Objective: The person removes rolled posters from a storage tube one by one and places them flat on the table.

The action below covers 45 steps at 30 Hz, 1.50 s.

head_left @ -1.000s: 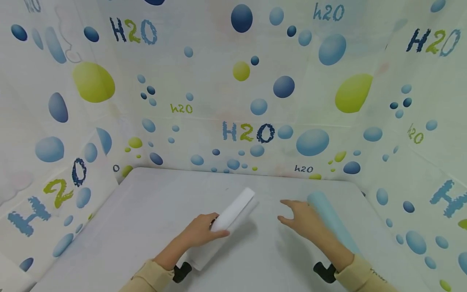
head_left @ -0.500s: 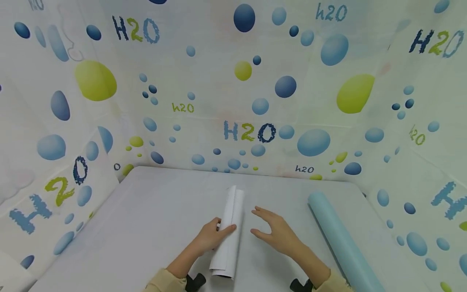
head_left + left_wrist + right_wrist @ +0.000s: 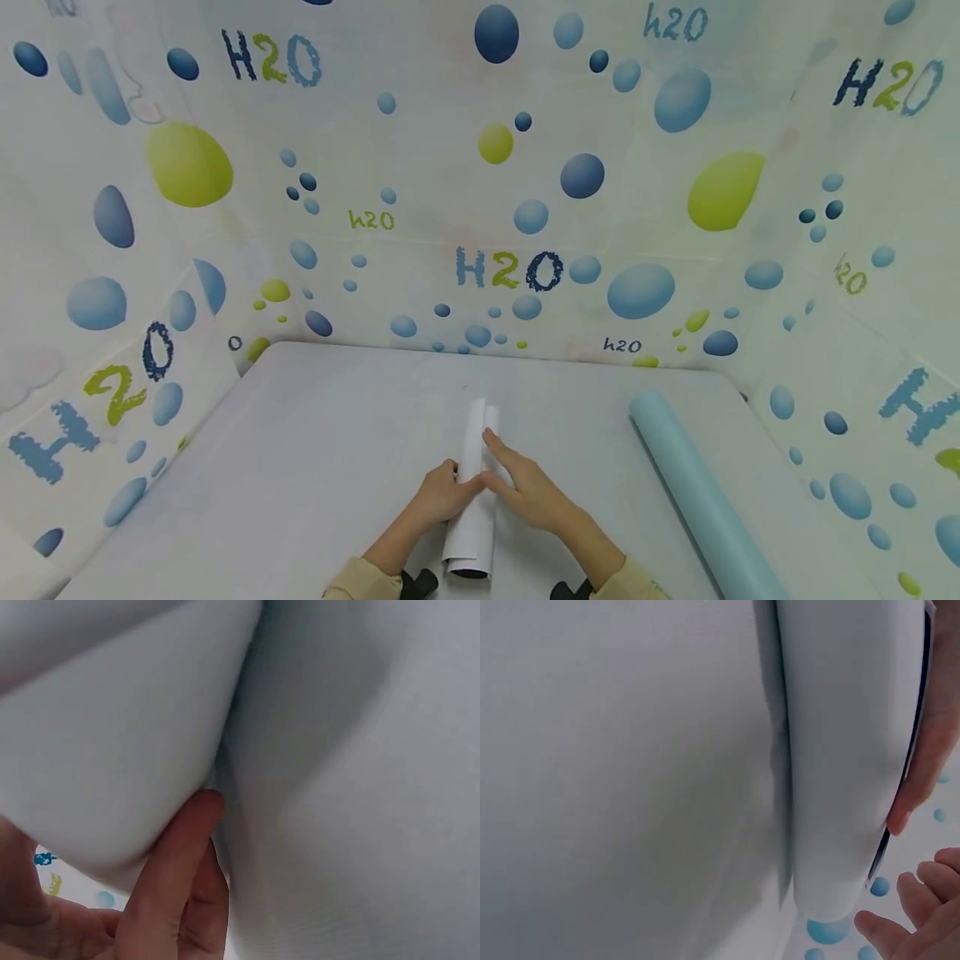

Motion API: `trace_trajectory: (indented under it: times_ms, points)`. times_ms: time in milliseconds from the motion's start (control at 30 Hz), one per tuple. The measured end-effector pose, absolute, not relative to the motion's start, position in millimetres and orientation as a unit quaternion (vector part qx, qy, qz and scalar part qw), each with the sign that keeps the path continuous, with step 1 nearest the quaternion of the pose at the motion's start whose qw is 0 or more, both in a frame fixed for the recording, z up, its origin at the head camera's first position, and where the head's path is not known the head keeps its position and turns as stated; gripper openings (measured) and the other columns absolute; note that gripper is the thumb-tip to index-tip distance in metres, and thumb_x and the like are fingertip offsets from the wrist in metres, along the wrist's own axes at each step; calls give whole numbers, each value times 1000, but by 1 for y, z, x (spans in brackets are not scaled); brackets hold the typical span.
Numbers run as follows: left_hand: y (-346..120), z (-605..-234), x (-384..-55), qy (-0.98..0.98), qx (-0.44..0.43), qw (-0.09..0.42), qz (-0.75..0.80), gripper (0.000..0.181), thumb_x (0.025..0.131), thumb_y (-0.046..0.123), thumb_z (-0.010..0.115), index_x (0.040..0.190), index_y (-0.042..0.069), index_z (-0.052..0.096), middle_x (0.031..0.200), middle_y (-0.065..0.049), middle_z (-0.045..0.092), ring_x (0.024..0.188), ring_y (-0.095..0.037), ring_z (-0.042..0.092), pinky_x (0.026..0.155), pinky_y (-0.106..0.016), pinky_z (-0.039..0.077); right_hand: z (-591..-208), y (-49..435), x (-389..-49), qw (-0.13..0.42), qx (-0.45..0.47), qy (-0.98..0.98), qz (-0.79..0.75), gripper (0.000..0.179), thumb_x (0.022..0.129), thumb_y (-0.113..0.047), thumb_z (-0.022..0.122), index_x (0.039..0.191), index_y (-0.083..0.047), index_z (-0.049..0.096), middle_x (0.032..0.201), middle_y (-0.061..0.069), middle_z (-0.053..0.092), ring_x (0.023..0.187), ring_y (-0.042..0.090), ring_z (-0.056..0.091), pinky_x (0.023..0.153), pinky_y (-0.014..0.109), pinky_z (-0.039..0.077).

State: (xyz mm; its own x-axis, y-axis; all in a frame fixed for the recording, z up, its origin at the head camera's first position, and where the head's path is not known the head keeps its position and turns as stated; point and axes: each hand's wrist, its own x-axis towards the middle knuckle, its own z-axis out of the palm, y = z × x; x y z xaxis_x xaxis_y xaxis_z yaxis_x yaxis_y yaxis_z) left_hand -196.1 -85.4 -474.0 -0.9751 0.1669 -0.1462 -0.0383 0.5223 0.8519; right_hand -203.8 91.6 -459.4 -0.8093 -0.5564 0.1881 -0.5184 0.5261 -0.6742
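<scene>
Left of the blue roll [image 3: 697, 483], the left hand [image 3: 444, 493] grips the white roll [image 3: 472, 537] while the right hand [image 3: 536, 496], fingers extended and spread, meets its side! Looks like a steadying step; the next move seems to call for even two-handed control.

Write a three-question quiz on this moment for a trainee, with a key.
1. True or false: the light blue roll lies on the table, to the right of the white roll in the head view.
2. The left hand grips: A) the light blue roll; B) the white roll; C) both rolls.
3. Fill in the colour: the sleeves are ____.

Key: 1. True. 2. B. 3. Beige.
</scene>
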Motion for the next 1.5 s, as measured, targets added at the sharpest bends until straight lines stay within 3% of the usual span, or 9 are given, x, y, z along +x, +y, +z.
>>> trace_trajectory:
  times_ms: [333,500,567,700,900,1000,1200,1400,1500]
  points:
    - [-86,-469,-194,888,45,72,452,60,84,39,60,104,-16,50,82,-19,57,66,-23,55,49,-34,47,-476,75,-205,25,-320,864,-388,65,96,-41,41,144,-1,22,148,10,24,130,20,33,104,39,27]
    - [-89,-470,-196,911,61,57,403,64,85,44,57,106,-16,53,92,-25,60,76,-29,59,59,-40,49,-477,73,-201,25,-313,874,-371,67,96,-43,40,145,-2,19,150,10,16,135,24,22,105,41,24]
    - [-90,-471,-198,916,61,56,392,69,86,48,54,111,-16,52,98,-28,60,82,-34,60,64,-43,50,-476,74,-201,25,-310,878,-364,67,96,-44,39,145,-3,18,150,10,16,135,24,22,105,42,23]
    - [-94,-477,-202,918,65,24,391,73,88,51,51,124,-12,45,100,-22,58,90,-35,57,71,-46,47,-475,76,-203,24,-303,888,-345,65,96,-44,37,144,-3,23,148,11,24,133,27,27,104,44,25]
    - [-100,-479,-204,928,161,-103,320,55,88,24,60,133,-1,41,124,-20,46,113,-38,43,79,-54,42,-476,77,-205,7,-310,909,-277,56,96,-44,40,135,-3,44,141,10,39,131,27,32,101,46,30]
    - [-105,-475,-204,937,223,-120,240,55,84,6,62,134,3,43,137,-15,38,126,-36,33,80,-56,40,-477,76,-205,-10,-324,916,-236,54,94,-42,45,131,-3,49,140,9,41,130,27,34,100,45,33]
    - [-114,-462,-203,951,288,-55,96,65,72,-8,67,133,2,45,144,-12,33,135,-31,19,87,-59,33,-475,70,-203,-33,-340,923,-178,55,89,-42,54,128,-4,52,137,10,42,128,28,35,97,46,36]
    - [-123,-458,-202,963,263,30,44,60,77,12,69,131,-2,47,141,-16,37,134,-30,23,88,-62,31,-471,62,-204,-19,-326,936,-132,57,85,-43,57,128,-7,53,138,7,41,132,26,30,94,53,37]
    - [-127,-459,-205,965,243,76,58,73,74,32,75,131,-2,46,142,-18,35,135,-33,21,89,-65,27,-469,57,-205,-2,-322,940,-112,60,82,-43,59,129,-7,52,142,5,37,135,24,24,96,53,34]
